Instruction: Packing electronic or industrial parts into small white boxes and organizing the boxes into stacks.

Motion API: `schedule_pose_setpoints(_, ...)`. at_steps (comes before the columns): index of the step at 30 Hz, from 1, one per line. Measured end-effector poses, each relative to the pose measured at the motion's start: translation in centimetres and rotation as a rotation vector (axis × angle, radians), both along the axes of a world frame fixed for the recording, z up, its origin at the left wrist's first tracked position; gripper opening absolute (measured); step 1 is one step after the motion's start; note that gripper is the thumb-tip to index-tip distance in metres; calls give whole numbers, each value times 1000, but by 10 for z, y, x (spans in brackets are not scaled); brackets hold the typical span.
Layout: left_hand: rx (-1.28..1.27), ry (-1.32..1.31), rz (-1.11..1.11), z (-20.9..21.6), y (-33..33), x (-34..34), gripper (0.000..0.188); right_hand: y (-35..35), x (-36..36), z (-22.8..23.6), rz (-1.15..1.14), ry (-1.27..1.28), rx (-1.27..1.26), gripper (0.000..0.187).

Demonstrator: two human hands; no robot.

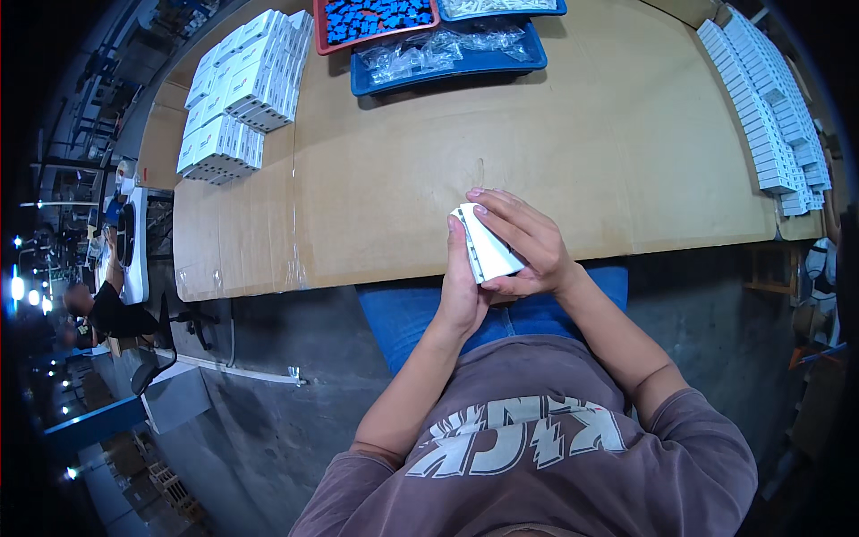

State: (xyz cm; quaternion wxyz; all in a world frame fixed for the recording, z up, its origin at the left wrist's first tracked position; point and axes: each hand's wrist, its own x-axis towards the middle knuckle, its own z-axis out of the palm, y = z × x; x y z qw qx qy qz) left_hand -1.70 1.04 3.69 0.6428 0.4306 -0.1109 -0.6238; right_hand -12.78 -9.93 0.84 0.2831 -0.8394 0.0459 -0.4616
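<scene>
Between my two hands is a small white box (pixel 489 251), held over the table's near edge in front of my lap. My left hand (pixel 463 282) grips its left side, with the thumb along the edge where dark marks show. My right hand (pixel 528 240) wraps over the right side and the far end, its fingers reaching across the top. Both hands are closed around the box. Whether its far end is open or closed is hidden by the fingers.
Stacks of white boxes (pixel 246 76) stand at the table's far left, and long rows of them (pixel 756 112) at the right. At the back are a blue tray (pixel 447 80) of clear plastic bags and a red tray (pixel 320 27) of blue parts. A person (pixel 121 309) is off left.
</scene>
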Motion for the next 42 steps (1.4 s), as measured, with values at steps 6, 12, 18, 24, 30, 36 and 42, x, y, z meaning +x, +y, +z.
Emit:
schedule_pose_setpoints(6, -2, 66, 11, -14, 2, 2, 70, 2, -2, -10, 12, 45, 18, 76)
schedule_pose_setpoints(12, 48, 18, -40, -12, -2, 1, 81, 11, 0, -25, -28, 20, 288, 79)
schedule_pose_setpoints(18, -293, -678, -14, -46, -12, -5, 82, 23, 6, -18, 61, -165, 1004, 85)
schedule_pose_setpoints(24, -111, -391, 151, -48, -10, 12, 64, 16, -9, -9, 16, 82, 722, 58)
schedule_pose_setpoints(30, 16, -270, 183, -51, -10, 9, 59, 23, -10, -17, -6, 193, 539, 55)
schedule_pose_setpoints(36, 44, -256, 178, -48, -10, 2, 58, 21, -7, -27, -109, 197, 308, 44)
schedule_pose_setpoints(42, 88, -329, 295, -52, -10, -8, 57, 33, 7, -35, -210, 173, 194, 37)
